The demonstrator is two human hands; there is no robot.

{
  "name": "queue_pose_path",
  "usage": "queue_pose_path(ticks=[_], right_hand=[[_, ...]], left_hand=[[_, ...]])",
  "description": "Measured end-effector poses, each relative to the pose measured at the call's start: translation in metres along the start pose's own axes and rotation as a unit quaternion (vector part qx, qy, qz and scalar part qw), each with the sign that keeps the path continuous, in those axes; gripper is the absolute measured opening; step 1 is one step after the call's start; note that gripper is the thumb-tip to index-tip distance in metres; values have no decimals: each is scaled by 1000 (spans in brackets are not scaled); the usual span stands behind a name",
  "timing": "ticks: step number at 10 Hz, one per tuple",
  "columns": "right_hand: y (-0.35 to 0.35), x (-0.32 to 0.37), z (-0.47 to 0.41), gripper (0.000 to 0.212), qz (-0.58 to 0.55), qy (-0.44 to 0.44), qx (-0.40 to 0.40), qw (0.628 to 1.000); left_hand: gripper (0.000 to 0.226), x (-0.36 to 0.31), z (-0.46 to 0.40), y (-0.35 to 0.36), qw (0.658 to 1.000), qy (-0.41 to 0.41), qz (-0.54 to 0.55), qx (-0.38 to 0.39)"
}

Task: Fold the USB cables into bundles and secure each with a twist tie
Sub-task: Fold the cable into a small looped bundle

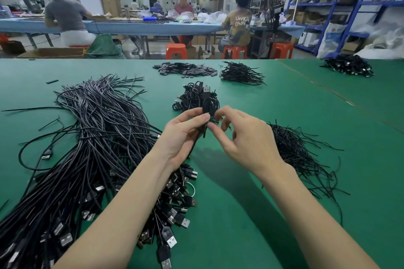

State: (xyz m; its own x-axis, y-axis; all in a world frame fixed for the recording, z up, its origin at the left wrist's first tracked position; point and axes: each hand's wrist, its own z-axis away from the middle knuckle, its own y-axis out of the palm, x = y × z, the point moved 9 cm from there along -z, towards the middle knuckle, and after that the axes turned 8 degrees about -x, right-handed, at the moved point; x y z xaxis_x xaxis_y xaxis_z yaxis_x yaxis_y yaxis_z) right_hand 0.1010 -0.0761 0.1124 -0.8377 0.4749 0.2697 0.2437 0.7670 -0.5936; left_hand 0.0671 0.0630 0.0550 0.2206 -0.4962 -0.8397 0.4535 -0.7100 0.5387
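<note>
My left hand (182, 135) grips a folded black USB cable bundle (210, 102) above the green table (251, 214). Thumb and forefinger of my right hand (242, 137) pinch a thin black twist tie (215, 122) at the bundle's waist. A big heap of loose USB cables (91, 159) lies at the left, plugs toward me. Behind my hands sits a small pile of tied bundles (191, 97). A spread of loose twist ties (301, 157) lies at the right.
Further back lie a patch of small flat black pieces (185, 69), another wire pile (240, 73) and a black pile at far right (349, 65). Beyond the table edge, three people sit at a blue bench; orange stools and blue shelving stand behind.
</note>
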Motion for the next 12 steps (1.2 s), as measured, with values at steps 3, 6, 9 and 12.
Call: queue_pose_path(ticks=[3, 6, 9, 12], right_hand=[[52, -29, 23, 26, -502, 412, 68, 758], [18, -3, 8, 21, -96, 16, 44, 994], [36, -26, 24, 37, -363, 320, 1, 875], [95, -13, 74, 44, -656, 613, 52, 437]], left_hand=[[32, 2, -1, 0, 1000, 11, -8, 3], [38, 9, -3, -5, 999, -14, -24, -18], [34, 9, -2, -3, 998, 19, -59, -13], [16, 13, -9, -11, 986, 78, -126, -80]])
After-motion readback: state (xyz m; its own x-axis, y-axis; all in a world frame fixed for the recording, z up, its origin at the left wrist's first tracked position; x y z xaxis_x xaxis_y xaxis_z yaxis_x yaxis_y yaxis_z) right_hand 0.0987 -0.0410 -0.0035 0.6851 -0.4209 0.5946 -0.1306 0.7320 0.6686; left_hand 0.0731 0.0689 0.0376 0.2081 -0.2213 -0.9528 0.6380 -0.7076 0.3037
